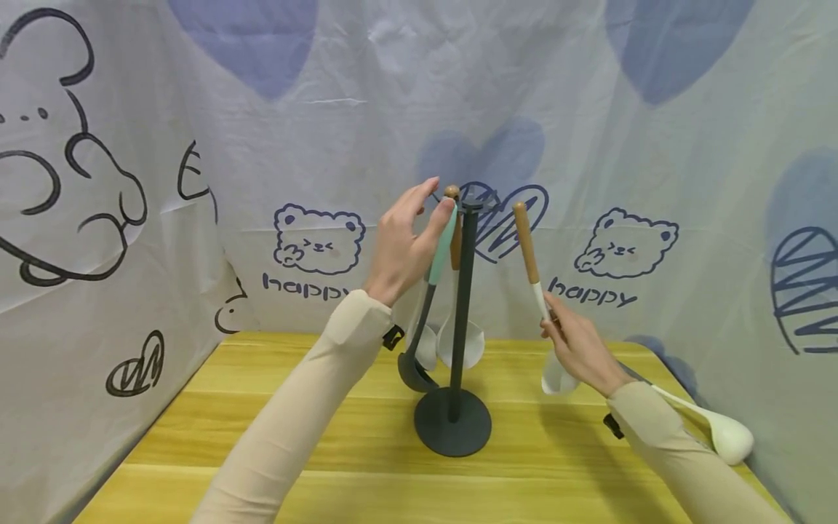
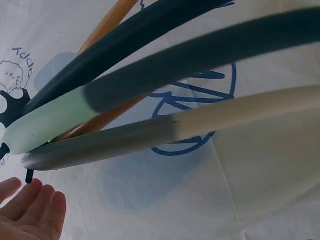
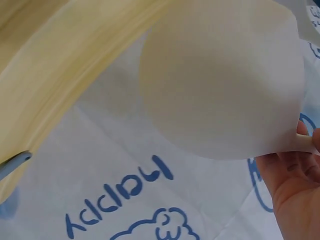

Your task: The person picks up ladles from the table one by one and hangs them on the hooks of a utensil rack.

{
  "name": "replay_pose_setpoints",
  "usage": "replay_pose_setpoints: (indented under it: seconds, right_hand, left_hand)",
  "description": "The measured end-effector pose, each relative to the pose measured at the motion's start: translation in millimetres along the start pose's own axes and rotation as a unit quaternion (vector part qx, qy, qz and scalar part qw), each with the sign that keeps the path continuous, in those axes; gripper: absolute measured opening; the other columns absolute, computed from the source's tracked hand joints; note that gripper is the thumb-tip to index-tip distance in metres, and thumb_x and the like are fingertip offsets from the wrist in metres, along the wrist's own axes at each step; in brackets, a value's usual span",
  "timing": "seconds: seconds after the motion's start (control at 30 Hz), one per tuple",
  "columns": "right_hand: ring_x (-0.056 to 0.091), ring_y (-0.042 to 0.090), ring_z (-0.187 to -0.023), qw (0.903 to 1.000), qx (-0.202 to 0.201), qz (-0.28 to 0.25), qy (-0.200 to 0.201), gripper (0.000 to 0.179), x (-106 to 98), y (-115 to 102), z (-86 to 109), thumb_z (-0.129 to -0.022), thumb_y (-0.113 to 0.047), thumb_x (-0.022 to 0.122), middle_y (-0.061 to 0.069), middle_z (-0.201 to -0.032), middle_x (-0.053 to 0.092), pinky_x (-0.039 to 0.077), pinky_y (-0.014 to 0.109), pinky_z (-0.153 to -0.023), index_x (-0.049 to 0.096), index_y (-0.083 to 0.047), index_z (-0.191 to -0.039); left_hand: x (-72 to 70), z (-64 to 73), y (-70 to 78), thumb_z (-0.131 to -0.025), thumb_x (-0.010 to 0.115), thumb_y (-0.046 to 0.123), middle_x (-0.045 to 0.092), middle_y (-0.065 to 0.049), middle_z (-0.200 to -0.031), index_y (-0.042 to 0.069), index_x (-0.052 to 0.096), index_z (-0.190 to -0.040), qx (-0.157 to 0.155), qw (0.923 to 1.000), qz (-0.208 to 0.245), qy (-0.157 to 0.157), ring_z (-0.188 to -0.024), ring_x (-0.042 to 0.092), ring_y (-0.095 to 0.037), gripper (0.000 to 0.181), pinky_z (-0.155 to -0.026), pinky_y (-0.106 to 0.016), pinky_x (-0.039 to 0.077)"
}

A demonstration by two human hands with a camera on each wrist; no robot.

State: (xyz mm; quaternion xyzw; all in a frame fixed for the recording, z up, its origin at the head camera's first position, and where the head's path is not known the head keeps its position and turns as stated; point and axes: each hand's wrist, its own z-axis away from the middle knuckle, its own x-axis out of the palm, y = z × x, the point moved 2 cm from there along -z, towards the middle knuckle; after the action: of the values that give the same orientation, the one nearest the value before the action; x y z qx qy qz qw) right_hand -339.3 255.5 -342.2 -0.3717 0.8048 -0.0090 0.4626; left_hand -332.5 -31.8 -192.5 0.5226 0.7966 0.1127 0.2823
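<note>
My left hand (image 1: 409,236) is raised at the top of the dark utensil stand (image 1: 463,306), by the mint-green handle of a dark ladle (image 1: 414,372). In the left wrist view its fingertips (image 2: 55,205) are apart from the hanging handles, holding nothing. My right hand (image 1: 579,346) pinches the white shaft of a wooden-handled spoon (image 1: 527,244), handle up, right of the stand. Its broad round white head (image 3: 225,85) fills much of the right wrist view. Behind the stand's pole hangs a wooden-handled white utensil (image 1: 473,340). A grey-handled utensil with a cream shaft (image 2: 240,110) hangs beside the ladle.
On the right of the wood-grain table (image 1: 314,437) lies a white ladle (image 1: 729,440), partly hidden by my right forearm. The stand's round base (image 1: 453,437) sits mid-table. A printed cloth (image 1: 366,145) hangs behind and at the sides.
</note>
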Motion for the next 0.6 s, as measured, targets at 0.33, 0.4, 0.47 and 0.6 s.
replay_pose_setpoints:
  seconds: [0.33,0.4,0.47,0.6]
  right_hand:
    - [0.069,0.029,-0.085,0.9990,-0.016,-0.033,0.025,0.050,-2,-21,-17.7,-0.101,-0.002,0.048,0.018,-0.095,0.068,0.059,0.048,-0.078,0.035,-0.003,-0.149]
    - [0.070,0.029,-0.085,0.9987,-0.017,-0.039,0.028,0.048,-2,-24,-20.6,-0.101,-0.002,0.048,0.018,-0.095,0.068,0.059,0.048,-0.077,0.037,-0.003,-0.148]
    - [0.070,0.029,-0.085,0.9985,-0.014,-0.046,0.028,0.048,-2,-27,-23.0,-0.101,-0.002,0.048,0.017,-0.095,0.068,0.059,0.048,-0.077,0.038,-0.004,-0.148]
    - [0.070,0.029,-0.087,0.9981,-0.005,-0.057,0.025,0.046,-4,-31,-28.4,-0.102,-0.003,0.047,0.016,-0.095,0.069,0.059,0.048,-0.079,0.040,-0.007,-0.148]
  left_hand:
    - [4.8,-12.9,5.2,-0.100,0.051,0.045,0.057,-0.005,-0.139,0.012,0.050,-0.144,-0.054,0.9976,-0.012,-0.041,-0.116,0.055,-0.020,0.055,-0.099,-0.039,0.047]
    - [6.1,-14.6,4.4,-0.099,0.052,0.045,0.059,-0.006,-0.136,0.011,0.052,-0.143,-0.055,0.9976,-0.013,-0.040,-0.114,0.056,-0.019,0.055,-0.099,-0.040,0.047]
    - [7.5,-16.1,4.6,-0.099,0.053,0.045,0.062,-0.005,-0.131,0.011,0.053,-0.141,-0.054,0.9975,-0.014,-0.042,-0.110,0.056,-0.018,0.055,-0.097,-0.038,0.047]
    - [9.9,-18.4,5.0,-0.098,0.055,0.044,0.063,-0.005,-0.125,0.009,0.052,-0.142,-0.052,0.9974,-0.008,-0.048,-0.108,0.056,-0.016,0.056,-0.094,-0.034,0.047]
